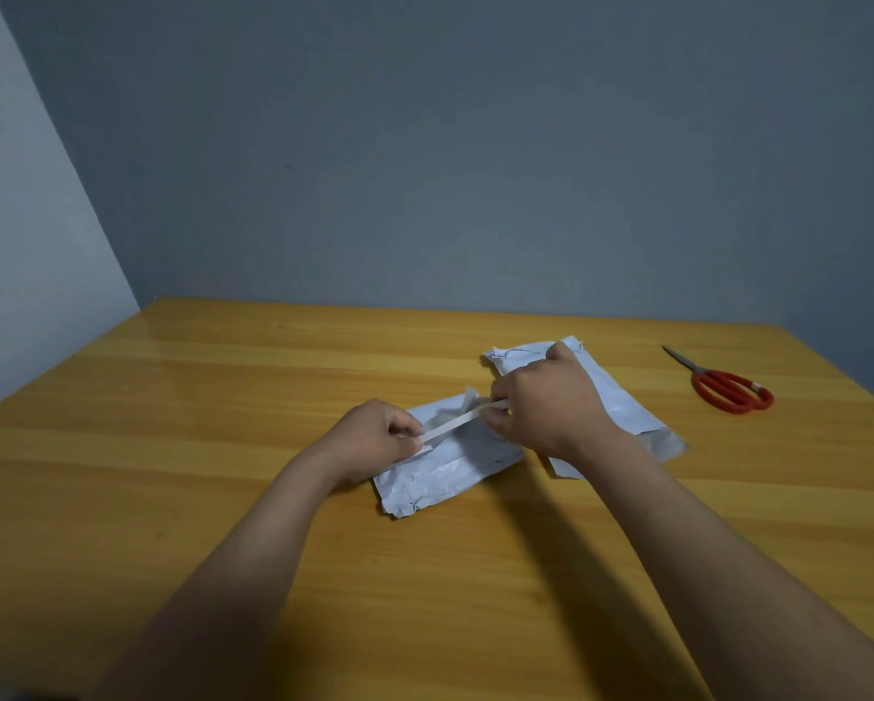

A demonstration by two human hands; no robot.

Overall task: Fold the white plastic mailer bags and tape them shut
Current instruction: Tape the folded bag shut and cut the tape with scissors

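A crumpled, folded white mailer bag point(445, 473) lies on the wooden table point(222, 447) in front of me. A second white mailer bag point(622, 402) lies behind it to the right, partly under my right hand. A narrow white strip of tape point(457, 422) is stretched just above the near bag. My left hand point(374, 437) pinches its left end. My right hand point(541, 402) pinches its right end, fingers curled.
Red-handled scissors point(728, 389) lie at the table's right side, blades pointing to the far left. A blue-grey wall stands behind the table's far edge point(424, 308).
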